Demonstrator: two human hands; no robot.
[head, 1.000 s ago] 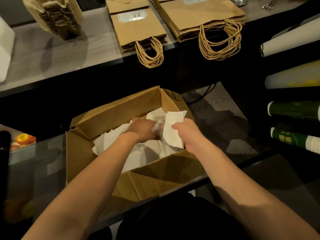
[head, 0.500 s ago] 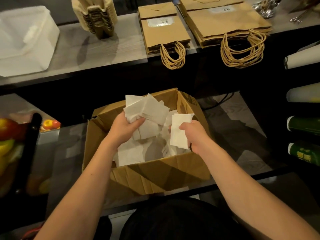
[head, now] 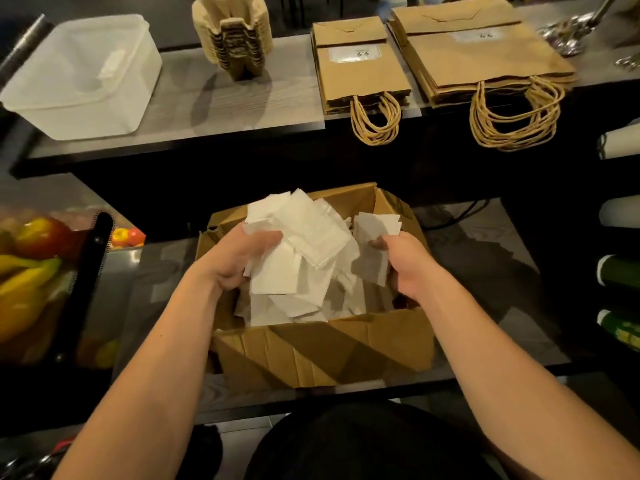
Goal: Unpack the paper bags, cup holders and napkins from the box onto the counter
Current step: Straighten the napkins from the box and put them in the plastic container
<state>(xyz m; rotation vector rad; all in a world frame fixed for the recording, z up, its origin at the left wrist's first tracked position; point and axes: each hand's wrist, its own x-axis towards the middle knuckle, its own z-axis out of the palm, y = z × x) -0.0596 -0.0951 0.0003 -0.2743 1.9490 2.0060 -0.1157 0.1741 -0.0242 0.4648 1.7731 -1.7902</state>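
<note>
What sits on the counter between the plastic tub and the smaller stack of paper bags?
In the head view, a stack of cup holders stands between the plastic tub and the smaller stack of paper bags; bare counter lies either side of it.

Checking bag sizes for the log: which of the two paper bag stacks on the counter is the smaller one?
The left stack, beside the cup holders; its bags are narrower than the right stack.

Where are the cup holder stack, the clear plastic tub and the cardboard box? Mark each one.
cup holder stack [head: 232, 36]: head view, front face of the stack.
clear plastic tub [head: 86, 71]: head view, inner floor near its middle.
cardboard box [head: 329, 351]: head view, creased near wall.
</note>
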